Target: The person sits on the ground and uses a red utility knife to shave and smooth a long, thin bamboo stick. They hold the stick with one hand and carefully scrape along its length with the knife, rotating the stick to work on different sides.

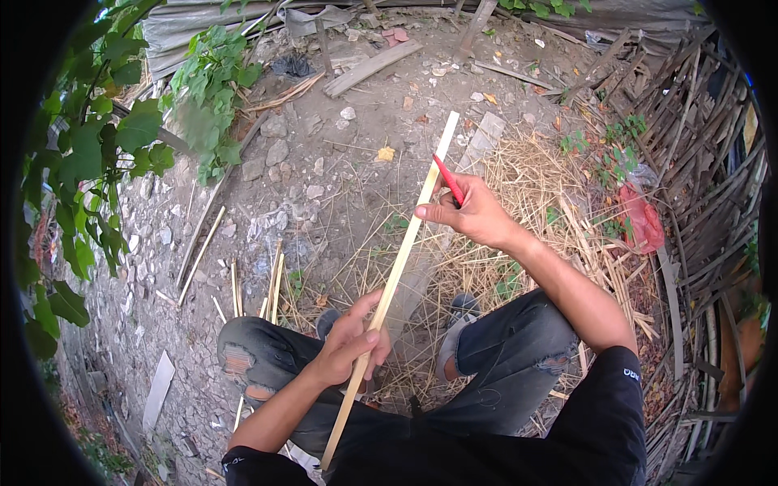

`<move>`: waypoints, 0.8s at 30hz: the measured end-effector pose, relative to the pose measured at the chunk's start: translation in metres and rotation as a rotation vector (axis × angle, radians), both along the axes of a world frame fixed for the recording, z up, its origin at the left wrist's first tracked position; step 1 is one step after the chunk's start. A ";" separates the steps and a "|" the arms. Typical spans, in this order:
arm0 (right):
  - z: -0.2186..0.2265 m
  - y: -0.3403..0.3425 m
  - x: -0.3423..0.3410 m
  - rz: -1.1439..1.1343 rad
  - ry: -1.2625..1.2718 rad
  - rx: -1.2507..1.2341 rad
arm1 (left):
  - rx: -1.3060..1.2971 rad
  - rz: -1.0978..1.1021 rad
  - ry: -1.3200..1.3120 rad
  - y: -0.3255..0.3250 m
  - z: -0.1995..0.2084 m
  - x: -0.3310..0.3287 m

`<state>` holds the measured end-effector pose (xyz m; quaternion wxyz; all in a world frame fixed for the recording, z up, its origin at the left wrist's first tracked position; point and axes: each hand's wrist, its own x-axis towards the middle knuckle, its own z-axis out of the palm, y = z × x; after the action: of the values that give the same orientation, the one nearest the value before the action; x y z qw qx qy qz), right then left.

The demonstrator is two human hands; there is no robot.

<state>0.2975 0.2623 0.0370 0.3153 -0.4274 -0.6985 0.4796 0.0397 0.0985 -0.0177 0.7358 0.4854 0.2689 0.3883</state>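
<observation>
A long, flat, pale yellow strip of wood or bamboo [402,253] slants from the lap up to the far middle. My left hand [350,344] is closed around its lower half, thumb lying across the front. Farther up, my right hand [478,212] grips a slim red tool [449,180] with a dark part near the fingers. The tool's pointed end lies against the strip's edge, and its exact kind cannot be made out. My right thumb presses on the strip just below the tool, while the other fingers are partly hidden.
More thin strips [277,287] stand near my left knee. Straw and shavings [531,182] cover the ground at right, with a weathered board [484,138] alongside. A red plastic bag [640,219] lies before a stick fence [701,162]. Leafy vines [89,154] hang at left.
</observation>
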 end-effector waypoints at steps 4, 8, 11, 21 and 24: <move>0.009 -0.008 -0.005 0.051 -0.130 0.001 | -0.083 0.011 0.155 0.007 0.010 0.003; 0.016 -0.018 -0.011 0.243 -0.281 0.256 | -0.103 0.097 0.239 0.011 0.006 0.003; 0.004 -0.028 -0.018 0.328 -0.434 0.260 | -0.131 0.188 0.259 0.016 0.002 0.006; -0.002 -0.050 -0.049 0.393 -0.655 0.281 | -0.254 0.397 0.046 0.019 0.007 0.004; -0.012 -0.046 -0.051 0.308 -0.651 0.367 | -0.254 0.413 0.016 0.023 0.002 0.001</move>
<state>0.2468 0.2165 0.0253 0.0732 -0.3838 -0.8917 0.2284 0.0411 0.1215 -0.0159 0.6937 0.3269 0.4150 0.4896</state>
